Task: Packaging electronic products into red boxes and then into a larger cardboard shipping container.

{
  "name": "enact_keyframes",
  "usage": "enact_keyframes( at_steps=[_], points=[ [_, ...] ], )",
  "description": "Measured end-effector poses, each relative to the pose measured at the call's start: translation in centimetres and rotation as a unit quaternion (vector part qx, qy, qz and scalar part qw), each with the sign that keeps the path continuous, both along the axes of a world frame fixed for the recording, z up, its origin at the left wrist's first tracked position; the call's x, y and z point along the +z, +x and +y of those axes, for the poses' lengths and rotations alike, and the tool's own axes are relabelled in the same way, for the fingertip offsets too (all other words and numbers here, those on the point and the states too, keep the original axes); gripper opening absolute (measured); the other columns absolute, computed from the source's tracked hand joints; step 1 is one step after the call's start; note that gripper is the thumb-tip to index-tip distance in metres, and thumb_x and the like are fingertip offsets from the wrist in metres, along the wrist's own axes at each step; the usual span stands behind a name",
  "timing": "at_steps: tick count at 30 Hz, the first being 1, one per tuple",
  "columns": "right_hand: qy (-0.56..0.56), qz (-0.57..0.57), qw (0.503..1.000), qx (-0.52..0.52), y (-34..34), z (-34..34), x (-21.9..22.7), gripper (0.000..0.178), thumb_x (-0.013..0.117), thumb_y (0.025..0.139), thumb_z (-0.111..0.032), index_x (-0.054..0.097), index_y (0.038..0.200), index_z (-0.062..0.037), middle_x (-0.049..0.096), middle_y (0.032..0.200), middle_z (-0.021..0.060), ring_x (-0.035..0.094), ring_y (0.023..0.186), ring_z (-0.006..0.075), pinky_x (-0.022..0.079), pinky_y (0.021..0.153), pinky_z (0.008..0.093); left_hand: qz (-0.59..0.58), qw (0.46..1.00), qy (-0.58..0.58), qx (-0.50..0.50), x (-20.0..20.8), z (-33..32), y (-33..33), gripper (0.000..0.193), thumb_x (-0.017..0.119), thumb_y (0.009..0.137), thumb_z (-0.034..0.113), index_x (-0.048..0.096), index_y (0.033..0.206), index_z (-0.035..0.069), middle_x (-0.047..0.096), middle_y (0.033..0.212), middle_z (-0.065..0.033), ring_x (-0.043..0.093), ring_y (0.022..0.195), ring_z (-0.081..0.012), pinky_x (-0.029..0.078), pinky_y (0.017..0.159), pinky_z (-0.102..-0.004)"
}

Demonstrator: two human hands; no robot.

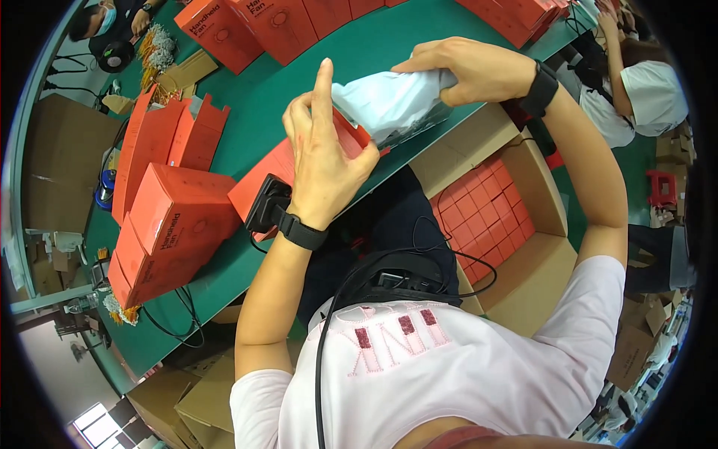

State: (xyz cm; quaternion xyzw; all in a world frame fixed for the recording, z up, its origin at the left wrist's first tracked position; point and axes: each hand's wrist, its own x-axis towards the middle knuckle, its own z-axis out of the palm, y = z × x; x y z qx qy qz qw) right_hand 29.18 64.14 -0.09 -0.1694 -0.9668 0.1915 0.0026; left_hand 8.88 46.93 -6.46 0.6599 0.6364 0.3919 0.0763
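Note:
My right hand [479, 71] pinches the far end of a soft pale-blue wrapped bundle [393, 101], with clear plastic along its lower side. The bundle's left end is at the open mouth of a red carton [268, 165] lying on the green table. My left hand [321, 153] grips that carton near its open end, thumb on the near side and index finger stretched up. What lies inside the wrapping is hidden. Part of the carton is covered by my left hand and the black device on my wrist.
Red cartons [183, 217] stand at left on the green table [277, 86], with more red boxes [277, 30] at the back. A cardboard box [516, 288] packed with small red boxes sits at my right. Cables hang nearby, and other people work around.

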Motion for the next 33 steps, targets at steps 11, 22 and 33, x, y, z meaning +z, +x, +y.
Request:
enact_keyframes(
  at_steps=[11, 22, 33],
  points=[
    [-0.011, 0.126, 0.992, 0.027, -1.7, -1.6, -5.1, 0.053, 0.063, 0.077, -0.001, 0.062, 0.129, -0.0077, 0.054, 0.12, 0.0136, 0.056, 0.11, 0.0305, 0.048, 0.095, 0.0377, 0.076, 0.997, 0.005, -0.004, -0.6, 0.3, 0.5, 0.04, 0.077, 0.074, 0.019, 0.064, 0.111, 0.009, 0.048, 0.123, -0.0254, 0.042, 0.121, -0.0414, 0.036, 0.101, -0.0514],
    [-0.266, 0.008, 0.888, -0.376, 1.3, 0.2, -4.3, 0.083, 0.076, 0.081, -0.053, 0.058, 0.126, 0.0145, 0.066, 0.098, 0.0152, 0.064, 0.086, 0.0204, 0.057, 0.069, 0.0336, 0.103, 0.995, 0.006, 0.015, -1.1, 0.6, 0.1, 0.038, 0.081, 0.075, 0.028, 0.065, 0.103, 0.007, 0.05, 0.122, -0.0257, 0.044, 0.121, -0.041, 0.034, 0.102, -0.0541],
    [-0.532, 0.025, 0.763, -0.366, -2.0, -0.4, -6.4, 0.031, 0.067, 0.084, -0.033, 0.067, 0.095, -0.0041, 0.067, 0.089, 0.0105, 0.061, 0.075, 0.0202, 0.047, 0.073, 0.0335, 0.068, 0.997, -0.043, -0.02, -0.9, 0.6, 0.5, 0.066, 0.09, 0.065, 0.023, 0.055, 0.119, 0.007, 0.043, 0.133, -0.025, 0.043, 0.126, -0.0433, 0.035, 0.105, -0.0566]
  ],
)
